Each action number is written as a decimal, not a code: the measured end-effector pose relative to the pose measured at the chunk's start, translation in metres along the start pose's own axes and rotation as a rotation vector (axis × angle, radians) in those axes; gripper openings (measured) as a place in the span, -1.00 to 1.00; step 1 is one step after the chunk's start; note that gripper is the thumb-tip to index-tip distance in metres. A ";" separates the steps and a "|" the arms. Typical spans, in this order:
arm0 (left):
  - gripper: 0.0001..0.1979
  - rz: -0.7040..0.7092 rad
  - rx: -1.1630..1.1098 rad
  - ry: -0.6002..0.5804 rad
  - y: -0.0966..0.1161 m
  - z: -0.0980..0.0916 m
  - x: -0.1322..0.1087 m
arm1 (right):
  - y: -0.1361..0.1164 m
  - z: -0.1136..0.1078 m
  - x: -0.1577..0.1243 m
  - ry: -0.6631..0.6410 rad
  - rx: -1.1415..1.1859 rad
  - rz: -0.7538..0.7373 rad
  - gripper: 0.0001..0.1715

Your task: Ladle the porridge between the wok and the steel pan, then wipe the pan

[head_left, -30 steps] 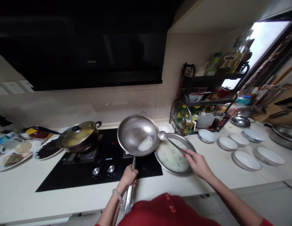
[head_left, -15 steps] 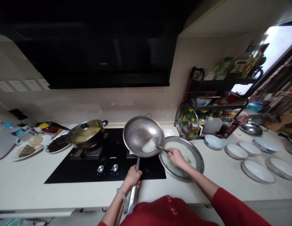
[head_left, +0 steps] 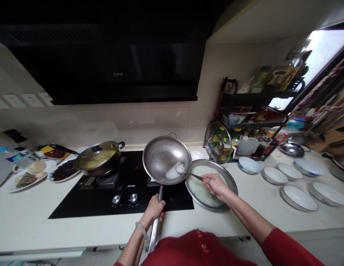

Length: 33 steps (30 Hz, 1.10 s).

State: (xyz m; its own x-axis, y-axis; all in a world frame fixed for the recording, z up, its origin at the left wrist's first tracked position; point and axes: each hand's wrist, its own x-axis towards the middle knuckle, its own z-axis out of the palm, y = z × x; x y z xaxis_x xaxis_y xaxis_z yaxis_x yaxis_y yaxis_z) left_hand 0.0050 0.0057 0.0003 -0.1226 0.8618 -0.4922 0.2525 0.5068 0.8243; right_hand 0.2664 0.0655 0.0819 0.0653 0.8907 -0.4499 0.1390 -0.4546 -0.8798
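My left hand (head_left: 154,207) is wrapped round the long metal handle of a wok (head_left: 158,157), which is tilted over the right burner. Whitish liquid (head_left: 172,173) lies at the wok's lower right side. My right hand (head_left: 216,186) grips the handle of a ladle (head_left: 179,168), whose bowl is inside the wok by that liquid. Below the ladle's handle stands a wide metal basin (head_left: 233,184) holding more cloudy white liquid, with greenish patches in it. The wok's right rim overlaps the basin's left edge.
A lidded pan (head_left: 98,157) sits on the left burner of the black hob (head_left: 74,203). Plates of food (head_left: 15,186) are at far left. A glass lid (head_left: 218,142) leans on the condiment rack (head_left: 255,123). Several white bowls (head_left: 299,197) stand at right.
My right hand has moved slightly right and outward, and the ladle's bowl has turned, with less white liquid covering it. The left hand keeps its hold on the wok.
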 end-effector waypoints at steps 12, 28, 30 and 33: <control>-0.78 0.030 0.008 -0.012 -0.003 0.000 0.001 | 0.012 -0.045 -0.030 -0.002 0.185 -0.024 -0.50; -0.73 0.008 -0.138 -0.009 -0.004 0.004 0.001 | 0.120 -0.108 -0.041 0.404 -1.042 -0.596 -0.47; -0.71 -0.006 -0.187 -0.011 -0.005 0.006 -0.001 | 0.127 -0.108 -0.042 0.434 -1.156 -0.625 -0.41; -0.68 -0.032 -0.328 -0.046 -0.008 0.009 -0.003 | 0.116 -0.101 -0.044 0.472 -1.031 -0.670 -0.46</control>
State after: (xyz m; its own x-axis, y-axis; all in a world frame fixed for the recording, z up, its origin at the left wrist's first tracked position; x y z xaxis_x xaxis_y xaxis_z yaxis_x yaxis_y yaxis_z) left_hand 0.0121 -0.0015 -0.0075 -0.0798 0.8473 -0.5250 -0.0741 0.5202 0.8508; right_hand 0.3791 -0.0262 0.0147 -0.0031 0.9520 0.3060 0.9505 0.0979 -0.2949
